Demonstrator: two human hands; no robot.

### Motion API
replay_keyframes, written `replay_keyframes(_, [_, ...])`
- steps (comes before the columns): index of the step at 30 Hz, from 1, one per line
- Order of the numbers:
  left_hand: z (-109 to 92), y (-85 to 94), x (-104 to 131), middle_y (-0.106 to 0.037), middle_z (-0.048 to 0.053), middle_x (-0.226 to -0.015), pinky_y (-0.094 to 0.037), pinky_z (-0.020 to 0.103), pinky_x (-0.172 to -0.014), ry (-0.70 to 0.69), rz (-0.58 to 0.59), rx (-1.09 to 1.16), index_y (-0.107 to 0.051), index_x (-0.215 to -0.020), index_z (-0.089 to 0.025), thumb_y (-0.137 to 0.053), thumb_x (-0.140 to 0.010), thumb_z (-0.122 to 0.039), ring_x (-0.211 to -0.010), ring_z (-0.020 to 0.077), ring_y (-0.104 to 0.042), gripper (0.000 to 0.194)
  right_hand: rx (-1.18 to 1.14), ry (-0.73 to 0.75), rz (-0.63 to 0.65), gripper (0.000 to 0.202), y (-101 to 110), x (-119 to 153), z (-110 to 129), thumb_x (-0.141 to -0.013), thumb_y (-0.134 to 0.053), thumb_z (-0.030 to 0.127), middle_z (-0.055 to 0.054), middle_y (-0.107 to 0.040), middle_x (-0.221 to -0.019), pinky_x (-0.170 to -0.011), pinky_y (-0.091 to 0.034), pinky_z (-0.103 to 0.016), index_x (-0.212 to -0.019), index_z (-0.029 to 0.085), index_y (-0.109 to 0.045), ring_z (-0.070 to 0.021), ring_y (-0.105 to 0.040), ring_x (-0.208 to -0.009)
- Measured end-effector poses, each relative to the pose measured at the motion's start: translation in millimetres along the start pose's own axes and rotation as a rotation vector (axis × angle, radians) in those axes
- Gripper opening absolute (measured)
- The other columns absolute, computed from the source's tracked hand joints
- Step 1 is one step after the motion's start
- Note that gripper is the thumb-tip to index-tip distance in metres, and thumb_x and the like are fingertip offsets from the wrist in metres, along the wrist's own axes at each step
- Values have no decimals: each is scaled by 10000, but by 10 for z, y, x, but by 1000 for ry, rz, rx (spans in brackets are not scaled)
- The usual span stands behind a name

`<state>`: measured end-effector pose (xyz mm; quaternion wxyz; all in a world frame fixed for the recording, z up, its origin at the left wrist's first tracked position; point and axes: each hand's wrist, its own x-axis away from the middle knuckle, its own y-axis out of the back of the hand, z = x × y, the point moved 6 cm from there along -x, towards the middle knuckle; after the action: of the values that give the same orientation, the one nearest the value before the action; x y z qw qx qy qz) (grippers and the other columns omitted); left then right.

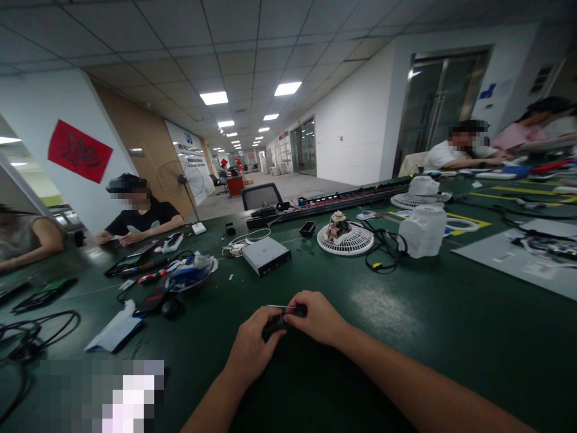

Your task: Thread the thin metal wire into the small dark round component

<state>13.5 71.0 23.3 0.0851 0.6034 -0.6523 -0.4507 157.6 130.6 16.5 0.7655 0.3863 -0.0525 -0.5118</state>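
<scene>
Both of my hands meet in front of me, just above the green table (pixel 315 276). My left hand (pixel 253 340) is closed around a small dark cylindrical part (pixel 274 325). My right hand (pixel 315 316) pinches a thin metal rod (pixel 280 307), which points left over the dark part and looks like a screwdriver shaft; its other end is hidden in the fingers. The right thumb touches the dark part's right end. Beyond the hands lies a silver and black optical drive (pixel 267 255).
A white fan grille with an exposed motor (pixel 345 237) and a white housing (pixel 422 231) with a black cable stand at the right back. Tools and a blue cloth bundle (pixel 192 270) lie left, near a light blue cloth (pixel 115 328). Several people sit around the table.
</scene>
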Motion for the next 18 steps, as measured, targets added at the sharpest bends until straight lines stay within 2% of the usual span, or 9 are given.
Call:
replay_keyframes(5, [17, 2, 7, -688, 29, -1043, -555, 347, -845, 0, -38, -20, -629, -1094, -256, -664, -799, -144, -960, 201, -659, 318, 14, 42, -18, 112, 9, 19, 67, -761, -657, 238, -31, -702, -794, -695, -413, -264, -813, 190, -743, -171, -608, -783])
replay_keyframes(9, [12, -1, 11, -685, 32, -1055, -551, 347, -863, -19, -34, -22, -627, -1086, -251, -663, -808, -153, -979, 198, -657, 297, -50, -47, -10, 141, -19, 23, 40, -750, -668, 287, -27, -707, -745, -627, -399, -253, -795, 192, -762, -164, -612, -710])
replay_keyframes(18, [7, -17, 11, -680, 36, -1094, -522, 370, -932, -60, -22, -24, -620, -1073, -246, -643, -804, -97, -1037, 201, -640, 307, -158, -140, -9, 140, -87, 31, -5, -715, -636, 256, -6, -680, -642, -526, -370, -220, -730, 161, -739, -132, -572, -581])
